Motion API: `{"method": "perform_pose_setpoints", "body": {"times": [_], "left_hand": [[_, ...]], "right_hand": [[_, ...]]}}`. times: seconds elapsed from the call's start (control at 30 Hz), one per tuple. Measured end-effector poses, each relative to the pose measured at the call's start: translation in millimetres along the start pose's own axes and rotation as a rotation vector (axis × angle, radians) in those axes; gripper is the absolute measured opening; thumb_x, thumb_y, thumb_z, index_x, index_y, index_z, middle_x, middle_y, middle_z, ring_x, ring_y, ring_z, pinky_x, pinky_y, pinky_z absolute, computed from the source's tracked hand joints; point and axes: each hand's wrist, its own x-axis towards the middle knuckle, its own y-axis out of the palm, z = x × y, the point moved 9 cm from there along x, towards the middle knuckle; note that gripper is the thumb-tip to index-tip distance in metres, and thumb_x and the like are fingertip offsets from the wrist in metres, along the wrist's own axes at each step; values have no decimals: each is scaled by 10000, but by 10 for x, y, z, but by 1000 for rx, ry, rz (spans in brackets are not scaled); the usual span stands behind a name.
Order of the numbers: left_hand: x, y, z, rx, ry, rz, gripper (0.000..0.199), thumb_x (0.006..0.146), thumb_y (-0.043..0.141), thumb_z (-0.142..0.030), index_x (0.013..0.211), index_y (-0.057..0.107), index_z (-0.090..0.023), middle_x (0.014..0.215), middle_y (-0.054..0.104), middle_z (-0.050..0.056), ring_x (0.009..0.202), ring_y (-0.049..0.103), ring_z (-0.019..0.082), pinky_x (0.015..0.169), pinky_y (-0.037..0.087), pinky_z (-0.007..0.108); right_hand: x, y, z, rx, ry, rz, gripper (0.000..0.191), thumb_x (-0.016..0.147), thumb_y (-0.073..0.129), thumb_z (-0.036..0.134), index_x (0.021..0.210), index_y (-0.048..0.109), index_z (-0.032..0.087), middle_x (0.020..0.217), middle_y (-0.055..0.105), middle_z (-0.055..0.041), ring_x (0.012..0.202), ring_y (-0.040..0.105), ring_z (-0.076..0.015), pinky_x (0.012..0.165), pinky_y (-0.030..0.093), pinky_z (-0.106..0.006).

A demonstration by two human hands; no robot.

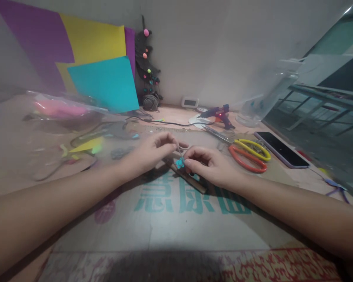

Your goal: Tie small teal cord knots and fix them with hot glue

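Over the printed cardboard sheet (170, 231), both hands work close together at the middle. My left hand (155, 152) is closed in a pinch on a thin greyish cord (178, 147), whose lower end meets a small turquoise flower-shaped piece (180, 163). That piece is gripped by my right hand (207, 163) between thumb and fingers; how the cord joins it is too small to tell. Beneath the hands lies a narrow brown stick or strip (191, 181), partly covered by them.
Right of the hands are scissors (248, 156) with orange and yellow handles and a phone (281, 149). Behind lie a glue gun (219, 115) with a red light and a small white clock (190, 102). Coloured sheets (104, 84) lean against the wall beside a decorated dark tree (145, 70).
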Motion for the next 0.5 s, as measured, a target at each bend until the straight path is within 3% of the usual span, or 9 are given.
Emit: {"method": "perform_pose_setpoints", "body": {"times": [0.13, 0.27, 0.33, 0.5], "left_hand": [[10, -5, 106, -118, -117, 23, 94, 785, 569, -266, 771, 513, -193, 689, 650, -19, 621, 624, 141, 621, 509, 270], [10, -1, 79, -237, -69, 38, 111, 773, 628, -221, 766, 528, -172, 984, 702, 25, 635, 631, 105, 633, 521, 262], [6, 12, 92, -308, -72, 45, 102, 771, 631, -184, 772, 530, -168, 1031, 697, 33, 640, 643, 107, 638, 531, 272], [2, 29, 159, -328, -127, 49, 63, 824, 595, -200, 834, 535, -186, 766, 677, -7, 625, 649, 129, 603, 522, 262]], "right_hand": [[-3, 31, 1, 48, 17, 24, 134, 827, 571, 292, 740, 568, 189, 650, 604, 9, 591, 532, -106, 563, 440, -233], [-2, 30, 11, 96, 22, 25, 126, 826, 570, 281, 738, 559, 191, 645, 598, 17, 585, 540, -100, 562, 440, -227], [1, 24, -3, 111, 29, 25, 120, 830, 571, 277, 751, 560, 187, 641, 594, 18, 576, 535, -98, 553, 433, -227], [2, 11, -39, 77, 32, 28, 117, 838, 573, 282, 775, 578, 183, 637, 590, 22, 560, 512, -92, 542, 410, -227]]}}
